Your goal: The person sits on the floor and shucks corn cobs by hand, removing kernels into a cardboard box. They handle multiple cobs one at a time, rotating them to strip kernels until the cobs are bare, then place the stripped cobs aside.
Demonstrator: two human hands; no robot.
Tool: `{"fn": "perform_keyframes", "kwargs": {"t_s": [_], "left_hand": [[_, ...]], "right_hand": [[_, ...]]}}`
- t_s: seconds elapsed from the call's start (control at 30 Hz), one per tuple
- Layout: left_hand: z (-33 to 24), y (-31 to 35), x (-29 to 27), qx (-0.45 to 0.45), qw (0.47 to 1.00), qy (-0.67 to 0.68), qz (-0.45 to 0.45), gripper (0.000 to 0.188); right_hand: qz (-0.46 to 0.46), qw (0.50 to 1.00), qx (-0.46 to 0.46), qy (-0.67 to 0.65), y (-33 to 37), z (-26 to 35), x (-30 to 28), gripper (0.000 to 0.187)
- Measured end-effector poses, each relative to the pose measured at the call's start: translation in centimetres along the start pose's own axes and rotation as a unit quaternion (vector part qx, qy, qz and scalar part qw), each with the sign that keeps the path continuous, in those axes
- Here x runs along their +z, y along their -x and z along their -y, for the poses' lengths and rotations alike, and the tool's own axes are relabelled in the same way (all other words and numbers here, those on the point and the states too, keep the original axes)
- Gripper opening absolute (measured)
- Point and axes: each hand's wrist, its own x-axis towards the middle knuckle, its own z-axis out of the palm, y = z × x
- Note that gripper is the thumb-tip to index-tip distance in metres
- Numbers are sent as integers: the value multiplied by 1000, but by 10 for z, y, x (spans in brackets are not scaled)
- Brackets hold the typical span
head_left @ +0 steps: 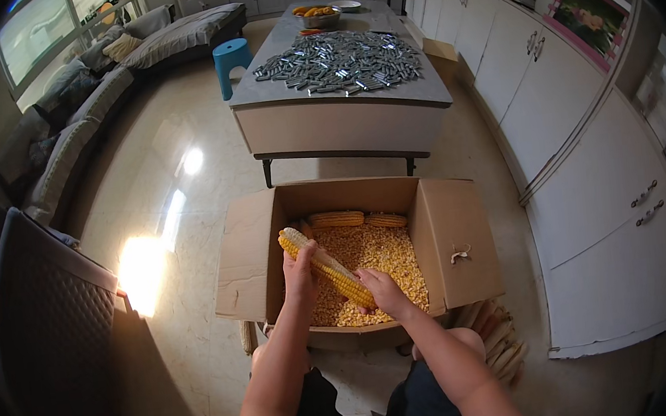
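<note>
Over an open cardboard box [245,252], I hold a corn cob [331,271] slantwise, its far end up to the left. One side of the cob is stripped pale; yellow kernels still cover the rest. My left hand [299,271] is wrapped round its upper part. At the lower right end, my right hand [385,293] grips the cob, fingers partly hidden beneath it. Loose corn kernels [394,262] cover the inside of the box. Two whole corn cobs, one long [336,220] and one shorter [386,220], lie along its far wall.
Beyond the box stands a grey-topped table [259,107] with many small metallic cylinders [339,61] and a bowl of corn [317,17]. Stripped cobs [505,344] lie on the floor at right. A dark chair [59,322], blue stool [233,67] and white cabinets [608,237] flank the area.
</note>
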Motion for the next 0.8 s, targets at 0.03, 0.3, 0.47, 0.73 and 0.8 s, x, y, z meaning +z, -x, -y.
{"fn": "perform_keyframes", "kwargs": {"t_s": [0.03,0.3,0.47,0.73,0.8], "left_hand": [[-1,0,0,0,1000,0,3,24],[-8,3,5,-1,997,71,-36,18],[0,-5,-5,-3,997,70,-21,19],[-1,-11,-12,-7,993,116,-26,18],[2,-14,-16,-2,992,122,-31,18]], "right_hand": [[-17,1000,14,-11,1,2,2,50],[38,988,43,-140,12,28,5,52],[76,996,-6,-52,6,9,-4,53],[49,989,14,-138,14,31,6,51],[46,994,-6,-101,15,28,5,52]]}}
